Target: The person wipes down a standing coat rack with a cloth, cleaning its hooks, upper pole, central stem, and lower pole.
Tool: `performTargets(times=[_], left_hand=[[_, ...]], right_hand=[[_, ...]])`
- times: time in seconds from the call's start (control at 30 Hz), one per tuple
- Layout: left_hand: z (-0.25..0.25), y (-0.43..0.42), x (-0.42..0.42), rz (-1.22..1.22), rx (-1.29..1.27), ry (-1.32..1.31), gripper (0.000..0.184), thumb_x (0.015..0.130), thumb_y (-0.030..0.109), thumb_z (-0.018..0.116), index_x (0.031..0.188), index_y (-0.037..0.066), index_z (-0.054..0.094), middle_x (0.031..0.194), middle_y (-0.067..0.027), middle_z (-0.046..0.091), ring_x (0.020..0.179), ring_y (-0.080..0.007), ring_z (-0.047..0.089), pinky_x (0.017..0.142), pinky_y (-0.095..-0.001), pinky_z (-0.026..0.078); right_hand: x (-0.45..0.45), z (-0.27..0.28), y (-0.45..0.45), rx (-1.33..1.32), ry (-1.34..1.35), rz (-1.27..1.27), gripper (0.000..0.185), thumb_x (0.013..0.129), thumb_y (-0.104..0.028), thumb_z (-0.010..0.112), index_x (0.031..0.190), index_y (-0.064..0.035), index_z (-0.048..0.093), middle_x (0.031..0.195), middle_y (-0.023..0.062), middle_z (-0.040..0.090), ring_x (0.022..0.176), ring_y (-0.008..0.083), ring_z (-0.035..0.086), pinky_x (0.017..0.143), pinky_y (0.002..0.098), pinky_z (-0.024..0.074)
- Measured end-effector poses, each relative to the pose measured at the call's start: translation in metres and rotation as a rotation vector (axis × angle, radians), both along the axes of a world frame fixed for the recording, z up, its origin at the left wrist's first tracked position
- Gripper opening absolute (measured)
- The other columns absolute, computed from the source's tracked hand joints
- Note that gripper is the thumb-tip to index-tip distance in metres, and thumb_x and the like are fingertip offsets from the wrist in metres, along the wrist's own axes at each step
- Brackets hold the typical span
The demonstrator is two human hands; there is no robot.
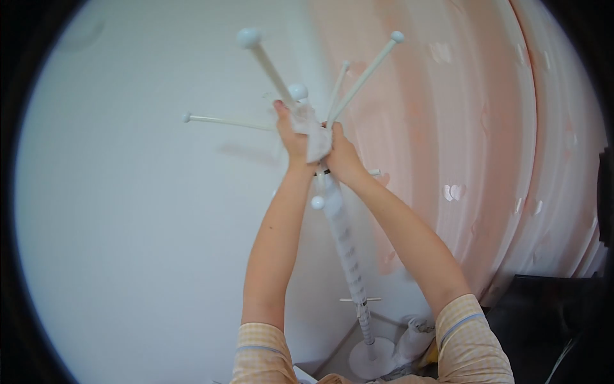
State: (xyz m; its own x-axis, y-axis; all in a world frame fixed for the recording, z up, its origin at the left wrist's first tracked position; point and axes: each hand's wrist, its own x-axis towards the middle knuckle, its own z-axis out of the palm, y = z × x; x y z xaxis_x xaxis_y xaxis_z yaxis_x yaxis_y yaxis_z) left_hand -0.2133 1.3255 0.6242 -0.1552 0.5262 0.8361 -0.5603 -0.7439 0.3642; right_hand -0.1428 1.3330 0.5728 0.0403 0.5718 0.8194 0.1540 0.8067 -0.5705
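Observation:
A white coat stand [345, 246] with ball-tipped arms rises from a round base [372, 358] on the floor. Both my hands are raised at its top, where the upper arms spread out. My left hand [294, 137] is closed on a white cloth [317, 137] against the stand, its thumb pointing up. On the other side, my right hand [343, 153] is wrapped round the top of the stand at the cloth's edge. The fingers of both hands are partly hidden behind the cloth and the pole.
A pink and white striped curtain [448, 128] hangs at the right. A pale wall [141, 243] fills the left. Beside the base lies a whitish plastic bag [412, 339]. A dark object [537, 313] stands at the lower right.

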Motion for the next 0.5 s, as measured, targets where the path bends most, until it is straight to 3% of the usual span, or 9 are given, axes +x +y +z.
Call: performTargets(times=[0.07,0.13,0.23,0.3,0.37,0.5], left_hand=[[0.006,0.000,-0.011,-0.015,-0.048,0.012,0.046,0.084,0.051,0.037,0.070,0.008,0.046,0.059,-0.0004,0.041,0.052,-0.0138,0.041,0.051,-0.0251,0.035],[0.012,-0.004,-0.026,-0.183,0.163,0.361,0.048,0.083,0.053,0.036,0.061,0.010,0.031,0.050,0.0008,0.025,0.044,-0.0112,0.026,0.041,-0.0256,0.025],[0.039,-0.025,-0.041,-0.351,0.206,0.541,0.054,0.082,0.057,0.031,0.055,0.011,0.031,0.048,0.0006,0.024,0.044,-0.0119,0.023,0.043,-0.0254,0.020],[0.070,-0.055,-0.044,-0.277,0.393,0.581,0.057,0.081,0.060,0.032,0.052,0.011,0.027,0.048,0.0009,0.019,0.044,-0.0124,0.018,0.042,-0.0252,0.018],[0.098,-0.091,-0.042,-0.204,0.238,0.586,0.060,0.078,0.064,0.033,0.052,0.011,0.025,0.048,0.0004,0.020,0.045,-0.0122,0.018,0.042,-0.0248,0.017],[0.095,-0.098,-0.030,-0.143,0.346,0.635,0.057,0.080,0.059,0.038,0.052,0.011,0.022,0.050,0.0012,0.017,0.043,-0.0118,0.015,0.041,-0.0264,0.016]], right_hand=[[-0.003,-0.004,0.008,-0.014,-0.025,-0.057,0.024,0.083,-0.017,0.041,0.100,-0.0016,0.034,0.087,0.0260,0.052,0.082,0.0427,0.050,0.069,0.0456,0.0390],[-0.006,-0.006,0.009,-0.017,-0.056,-0.121,0.026,0.086,-0.021,0.039,0.103,-0.0026,0.035,0.089,0.0246,0.051,0.083,0.0408,0.050,0.070,0.0456,0.0388],[-0.010,-0.006,0.001,-0.076,-0.076,-0.131,0.029,0.087,-0.026,0.038,0.105,-0.0029,0.035,0.092,0.0231,0.051,0.086,0.0390,0.050,0.070,0.0457,0.0385],[-0.012,-0.006,-0.001,-0.099,-0.070,-0.107,0.030,0.087,-0.027,0.038,0.106,-0.0032,0.035,0.092,0.0227,0.051,0.086,0.0384,0.050,0.070,0.0457,0.0385],[-0.010,-0.005,-0.001,-0.115,-0.057,-0.082,0.032,0.087,-0.028,0.038,0.107,-0.0036,0.034,0.092,0.0223,0.051,0.087,0.0379,0.050,0.071,0.0458,0.0385],[-0.009,-0.007,0.004,-0.104,-0.059,-0.067,0.032,0.087,-0.028,0.038,0.108,-0.0048,0.035,0.093,0.0215,0.051,0.087,0.0371,0.050,0.071,0.0451,0.0389]])
